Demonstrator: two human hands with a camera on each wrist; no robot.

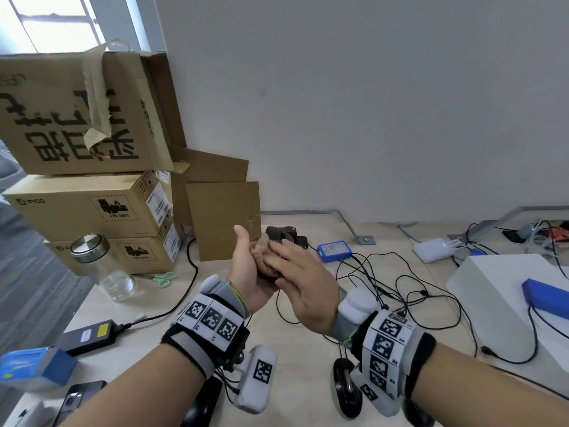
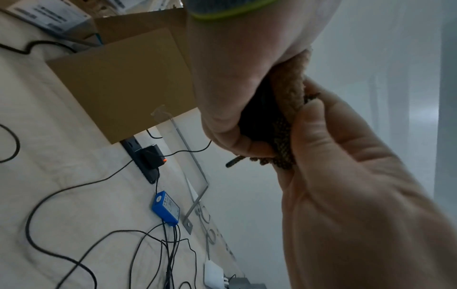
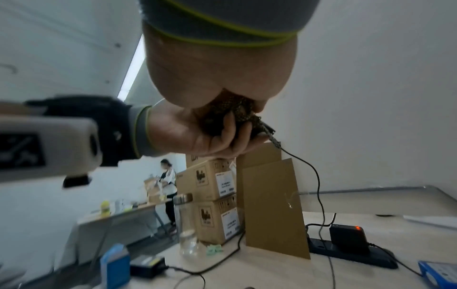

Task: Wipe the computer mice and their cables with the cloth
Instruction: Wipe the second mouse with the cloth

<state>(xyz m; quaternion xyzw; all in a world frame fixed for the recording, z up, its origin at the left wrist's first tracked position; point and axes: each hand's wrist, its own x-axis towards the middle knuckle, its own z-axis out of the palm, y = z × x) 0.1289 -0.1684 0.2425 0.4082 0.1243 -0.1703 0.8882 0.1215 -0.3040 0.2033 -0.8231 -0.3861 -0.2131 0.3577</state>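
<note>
Above the table, my left hand (image 1: 246,272) grips a black mouse (image 1: 267,274) from below, thumb up. My right hand (image 1: 301,285) lies over it and holds a brown cloth (image 1: 261,250) against the mouse's top. In the left wrist view the cloth (image 2: 291,82) is squeezed between both hands beside the dark mouse (image 2: 259,121). From the right wrist, my left hand's fingers (image 3: 230,135) curl round the mouse. Its braided cable (image 3: 317,176) hangs down to the table. Another black mouse (image 1: 346,386) lies near my right wrist.
Stacked cardboard boxes (image 1: 92,208) and a leaning cardboard sheet (image 1: 224,220) fill the back left. A glass jar (image 1: 101,266), green scissors (image 1: 164,278), a power adapter (image 1: 89,334), a blue box (image 1: 334,251), a power strip (image 1: 286,235), tangled cables (image 1: 385,288) and a white box (image 1: 508,291) are on the table.
</note>
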